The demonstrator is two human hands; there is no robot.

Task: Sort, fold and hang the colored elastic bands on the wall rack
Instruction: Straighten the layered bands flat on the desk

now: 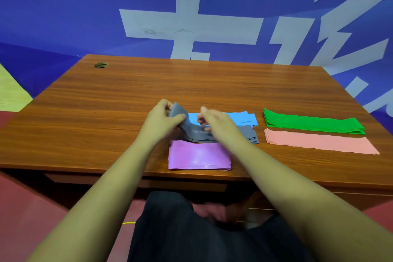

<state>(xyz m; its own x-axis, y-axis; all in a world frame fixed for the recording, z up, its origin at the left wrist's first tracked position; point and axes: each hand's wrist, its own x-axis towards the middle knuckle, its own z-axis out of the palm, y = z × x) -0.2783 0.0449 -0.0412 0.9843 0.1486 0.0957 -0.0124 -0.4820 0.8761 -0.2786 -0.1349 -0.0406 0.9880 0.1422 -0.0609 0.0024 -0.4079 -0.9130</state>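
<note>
**Five band colours on red-brown wood**

The grey band [200, 132] carries faint pale lettering. The others are plain: a sky-blue band [244, 118], a glossy violet-pink band [197, 156], a bright green band [312, 123] and a salmon-pink band [319, 143]. The table [106, 112] is reddish-brown with darker streaked wood grain. The wall [63, 6] is deep blue with broad white strokes, the floor [21, 198] dull red, the trousers [180, 229] black

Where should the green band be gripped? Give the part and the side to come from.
Pinch the green band at its left short end, probably coming from the left over the bare gap beside the blue band. There the folded layers look stacked flush; the right end tapers thinner.
</note>
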